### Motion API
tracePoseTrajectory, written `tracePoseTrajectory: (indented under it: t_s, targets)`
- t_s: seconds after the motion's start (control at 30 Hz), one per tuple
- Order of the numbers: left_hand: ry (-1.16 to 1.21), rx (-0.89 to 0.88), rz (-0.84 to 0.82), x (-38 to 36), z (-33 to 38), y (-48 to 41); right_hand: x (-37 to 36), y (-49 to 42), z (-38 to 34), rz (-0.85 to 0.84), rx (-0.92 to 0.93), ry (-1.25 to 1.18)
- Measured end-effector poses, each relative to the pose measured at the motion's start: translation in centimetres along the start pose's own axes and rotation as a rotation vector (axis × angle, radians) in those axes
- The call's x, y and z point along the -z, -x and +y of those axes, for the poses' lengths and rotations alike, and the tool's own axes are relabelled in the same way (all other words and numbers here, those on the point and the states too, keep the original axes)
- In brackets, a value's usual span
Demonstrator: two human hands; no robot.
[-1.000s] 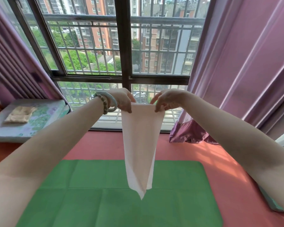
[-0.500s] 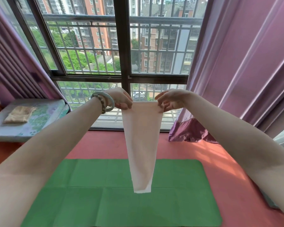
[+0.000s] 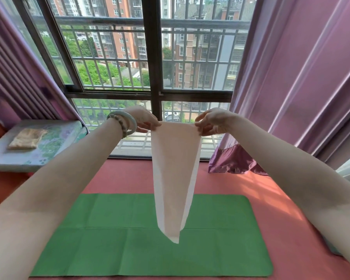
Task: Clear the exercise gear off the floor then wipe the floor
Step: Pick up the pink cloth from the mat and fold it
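A white cloth hangs in the air in front of me, narrowing toward its lower end. My left hand pinches its top left corner, and my right hand pinches the top right corner. Both arms are stretched forward at about chest height. Below the cloth a green exercise mat lies flat on the red floor, with fold creases across it.
A large barred window fills the wall ahead. Purple curtains hang at both sides, the right one pooling on the floor. A low cushioned bench with a folded beige cloth stands at the left.
The cloth's lower end has swung and twisted while hanging; its tip shows differently in each frame. My hands have kept their hold on the top corners and stayed at about the same height.
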State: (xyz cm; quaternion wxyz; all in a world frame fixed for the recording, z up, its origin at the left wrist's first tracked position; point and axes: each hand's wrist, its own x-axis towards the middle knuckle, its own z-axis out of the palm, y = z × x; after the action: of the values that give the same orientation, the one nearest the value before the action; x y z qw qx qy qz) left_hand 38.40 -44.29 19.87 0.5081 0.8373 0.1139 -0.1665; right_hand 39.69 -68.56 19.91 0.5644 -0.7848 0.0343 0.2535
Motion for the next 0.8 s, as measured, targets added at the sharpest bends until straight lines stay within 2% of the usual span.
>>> tracePoseTrajectory:
  t_s: [0.13,0.27,0.37,0.63,0.8]
  targets:
    - [0.071,0.002,-0.020,-0.1,0.2,0.5,0.0,0.0,0.2,0.044,0.048,-0.007]
    - [0.109,-0.029,-0.008,-0.4,0.1,1.1,0.2,-0.2,-0.2,-0.120,0.026,0.035]
    - [0.139,-0.044,-0.018,-0.5,-0.1,1.3,0.0,0.0,-0.4,-0.173,-0.005,0.093]
    - [0.199,-0.100,0.027,-0.8,-0.2,1.8,-0.2,0.1,-0.5,-0.096,0.006,0.124]
    - [0.225,-0.135,0.115,-1.1,-0.3,2.0,-0.5,0.5,-1.0,-0.091,0.023,0.096]
